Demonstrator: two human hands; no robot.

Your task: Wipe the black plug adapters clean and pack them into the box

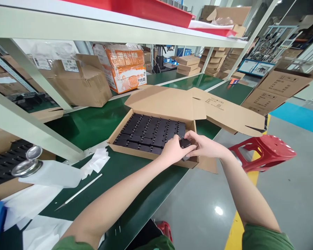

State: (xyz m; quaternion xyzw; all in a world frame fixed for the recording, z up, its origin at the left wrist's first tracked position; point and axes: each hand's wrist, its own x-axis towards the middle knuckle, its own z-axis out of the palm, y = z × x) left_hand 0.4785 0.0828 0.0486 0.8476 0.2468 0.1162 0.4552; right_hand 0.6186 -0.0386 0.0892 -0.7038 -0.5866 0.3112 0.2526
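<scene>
An open cardboard box [135, 149] lies on the green bench, filled with rows of black rectangular blocks [152, 129] that have small shiny metal pins along their edges. At the box's right end, my right hand [203, 145] pinches a dark block [185, 143] between thumb and fingers. From the left side my left hand [173, 150] closes on the same block, its fingers bent over the packed rows. The two hands nearly touch and partly cover the block. Its underside is hidden, so I cannot tell whether it rests on the box floor.
The box's lid [167, 100] is folded back behind it. To the left are a white bottle with a metal top [52, 173], a thin white brush [80, 191] and crumpled tissues [96, 161]. A shelf beam [106, 26] crosses above. A red stool [266, 151] stands at the right.
</scene>
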